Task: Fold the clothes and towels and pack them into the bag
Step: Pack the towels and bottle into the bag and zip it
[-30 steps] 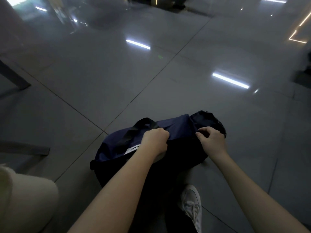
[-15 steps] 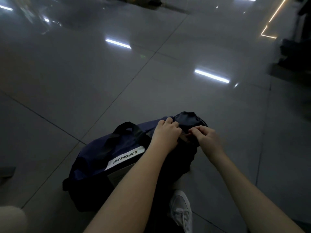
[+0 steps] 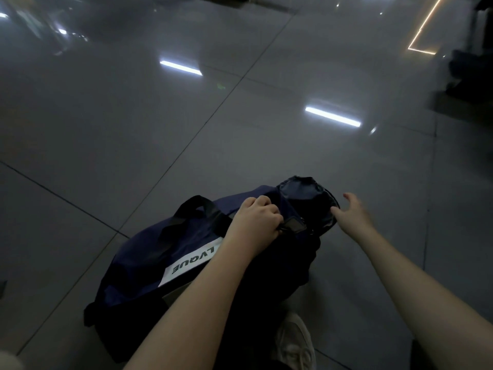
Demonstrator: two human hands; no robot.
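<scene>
A dark navy duffel bag (image 3: pixel 149 252) lies on the tiled floor in front of me, with black carry straps and a white label. My left hand (image 3: pixel 253 222) is closed on the bag's top fabric near a small dark tab, close to the bag's right end. My right hand (image 3: pixel 352 214) hovers with fingers spread just right of the bag's round end panel (image 3: pixel 304 190), holding nothing. No clothes or towels show outside the bag.
Glossy grey floor tiles (image 3: pixel 186 124) spread all around, reflecting ceiling lights. My white sneaker (image 3: pixel 293 343) is at the bottom, beside the bag. Dark furniture (image 3: pixel 469 70) stands at the far right. A pale rounded object (image 3: pixel 8 361) shows at the bottom left corner.
My right hand has let go of the bag's end and pulled away to the right, fingers opening. My left hand has stayed gripping the bag's top. The view has shifted slightly.
</scene>
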